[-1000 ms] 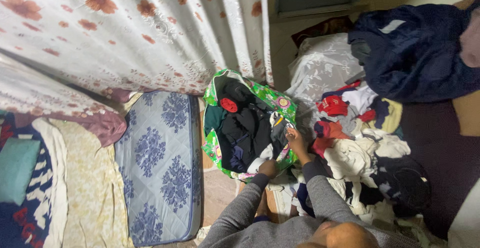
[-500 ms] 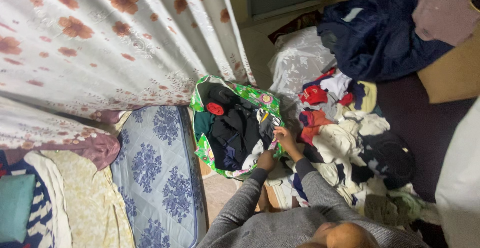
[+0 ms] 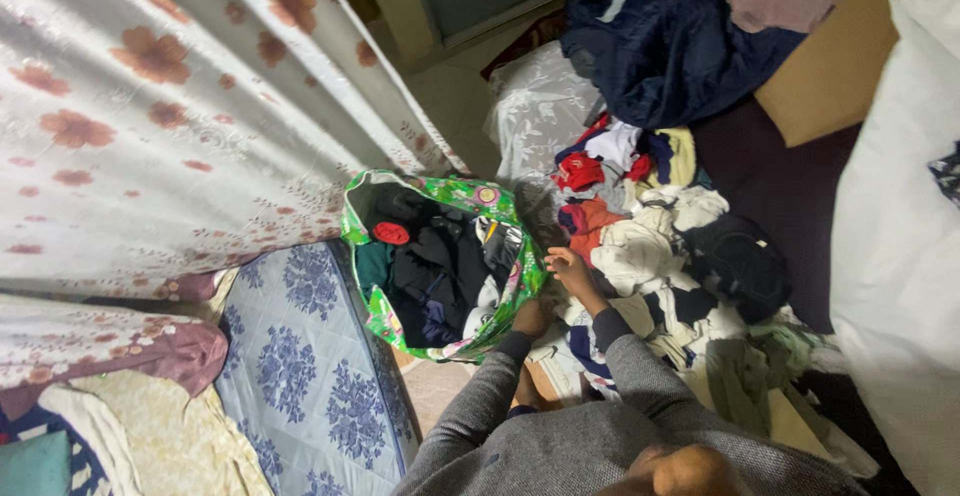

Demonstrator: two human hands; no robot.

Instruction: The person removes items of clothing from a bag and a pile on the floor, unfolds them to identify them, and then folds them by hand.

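1. At the bottom edge, right of centre: grey sleeves point(image 3: 560, 426) running up toward mid-frame.
2. Just above the sleeves, at centre: left hand point(image 3: 533, 318) pressed against the near rim of the green flowered bag point(image 3: 440, 193), fingers curled around the rim; closed on it, though the grip itself is partly hidden.
3. Slightly higher and right of that: right hand point(image 3: 570, 269) at the bag's right edge, fingers bent and touching the rim; whether clamped on the edge or on a garment cannot be told.
4. Centre of frame: the bag standing open on the floor, stuffed with dark clothes point(image 3: 440, 266), a red item point(image 3: 391, 233) near its upper left corner, a white piece at its lower right.
5. Lower left: blue flowered mattress point(image 3: 300, 376) lying just beside the bag, with patterned bedding further left.
6. Right of the hands, mid-frame: a loose heap of laundry point(image 3: 670, 256), white, red, yellow and black, touching the bag's right side.
7. Upper left: flowered curtain point(image 3: 170, 106) hanging behind the bag.
8. Top, right of centre: dark blue blanket point(image 3: 660, 46) piled beyond the heap, with a white lace cloth point(image 3: 535, 111) to its left.
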